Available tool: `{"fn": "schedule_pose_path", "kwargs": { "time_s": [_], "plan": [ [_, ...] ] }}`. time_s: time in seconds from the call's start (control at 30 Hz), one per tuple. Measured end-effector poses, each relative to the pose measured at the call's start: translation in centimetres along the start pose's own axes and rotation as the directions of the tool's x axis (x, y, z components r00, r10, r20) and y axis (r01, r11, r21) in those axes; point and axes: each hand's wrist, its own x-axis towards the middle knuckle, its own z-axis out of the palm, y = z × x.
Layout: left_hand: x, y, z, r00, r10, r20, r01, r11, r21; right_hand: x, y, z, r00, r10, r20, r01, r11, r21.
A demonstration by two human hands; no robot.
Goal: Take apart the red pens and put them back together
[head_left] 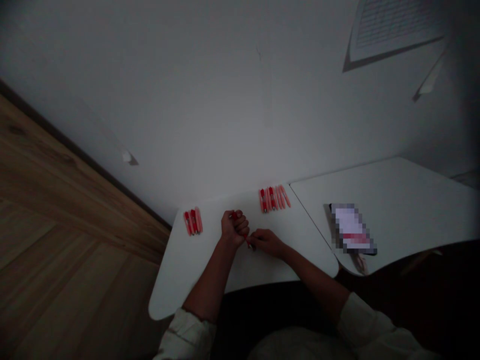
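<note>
Pale rolled sleeves lie nearest, with bare forearms reaching out over a white desk. The left hand is curled into a tight fist around a red piece, whose tip shows above the fingers. The right hand is almost closed, pinching a small dark-tipped item right against the fist; the item is too small to identify. Red-and-pink pen-like sticks lie side by side to the far left of the hands, and a second row lies far right, beside the seam with another white desk. A pixelated packet rests there.
</note>
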Motion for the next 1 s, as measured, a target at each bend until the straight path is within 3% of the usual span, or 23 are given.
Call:
{"fn": "schedule_pose_path", "kwargs": {
  "time_s": [1.0],
  "plan": [
    [-0.11, -0.07, 0.15, 0.999, 0.005, -0.042, -0.005, 1.0, -0.001, -0.06, -0.5, -0.03, 1.0, -0.006, 0.001, 0.006, 1.0, 0.012]
  ]
}}
